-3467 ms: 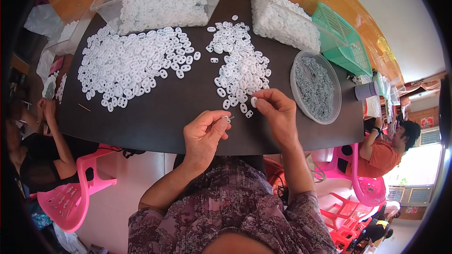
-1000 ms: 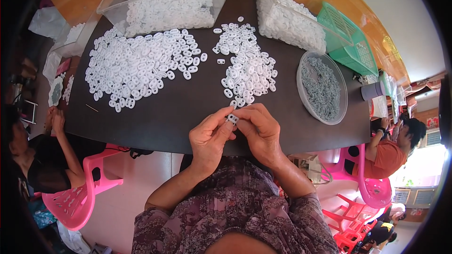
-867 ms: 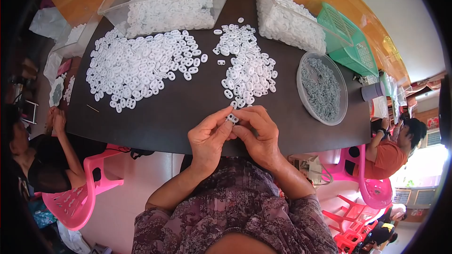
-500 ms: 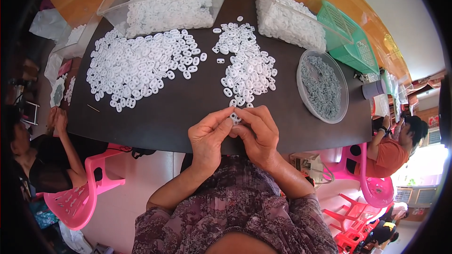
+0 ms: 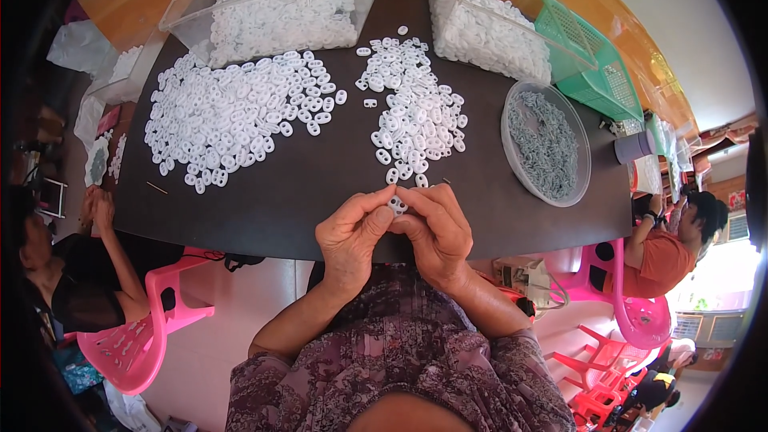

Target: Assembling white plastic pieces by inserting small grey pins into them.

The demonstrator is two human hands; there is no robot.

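Close to the table's near edge, my left hand [image 5: 352, 232] and my right hand [image 5: 440, 228] meet fingertip to fingertip. Pinched between them is a small white plastic two-hole piece [image 5: 398, 205], like a cord lock; part of it is hidden by my fingers. Just beyond my fingers lies a loose pile of similar white oval two-hole pieces [image 5: 416, 124]. A larger pile of white pieces [image 5: 232, 116] spreads over the table to the left. On the right stands a round clear tub [image 5: 582, 168] of small grey-blue coiled parts, perhaps springs.
Two clear bins, one at the back left [image 5: 180, 18] and one at the back right [image 5: 456, 0], hold white pieces. Beside the right one is a green basket [image 5: 612, 96]. A thin stick [image 5: 157, 187] lies on the dark table [image 5: 320, 164]. People sit at both sides near pink chairs.
Both hands stay together at almost the same place, still pinching the white piece, which has turned a little between the fingertips. The whole view has shifted slightly; the piles look the same.
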